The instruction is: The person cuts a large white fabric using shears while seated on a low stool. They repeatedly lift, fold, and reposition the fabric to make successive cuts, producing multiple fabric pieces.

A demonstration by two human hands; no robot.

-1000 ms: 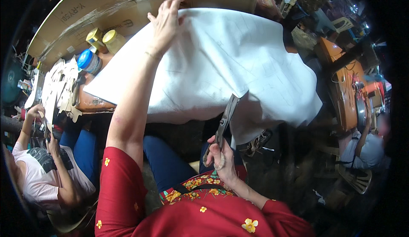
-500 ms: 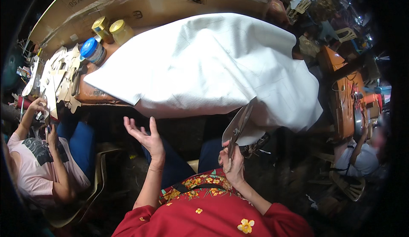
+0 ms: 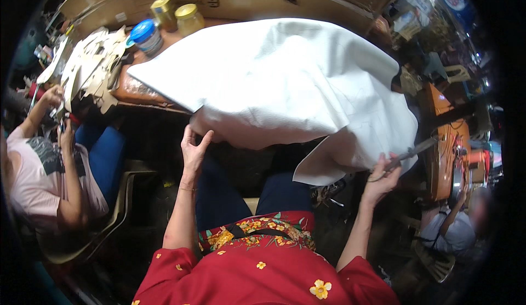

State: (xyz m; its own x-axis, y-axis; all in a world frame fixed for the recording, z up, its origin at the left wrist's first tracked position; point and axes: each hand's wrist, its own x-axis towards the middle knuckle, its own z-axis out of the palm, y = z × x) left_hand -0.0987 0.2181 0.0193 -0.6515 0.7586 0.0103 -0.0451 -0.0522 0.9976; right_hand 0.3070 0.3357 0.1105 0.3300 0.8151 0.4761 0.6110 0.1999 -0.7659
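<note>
white sheet material (image 3: 290,80) lies draped over the worktable (image 3: 137,88), its front edge hanging toward the person. left hand (image 3: 193,150) pinches that hanging edge from below. right hand (image 3: 383,174) is closed around scissors (image 3: 408,154) beside the sheet's lower right corner.

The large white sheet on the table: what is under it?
Under the large white sheet only a brown table edge shows at the left. The tabletop beneath is covered. Below its hanging edge are dark blue trousers.
</note>
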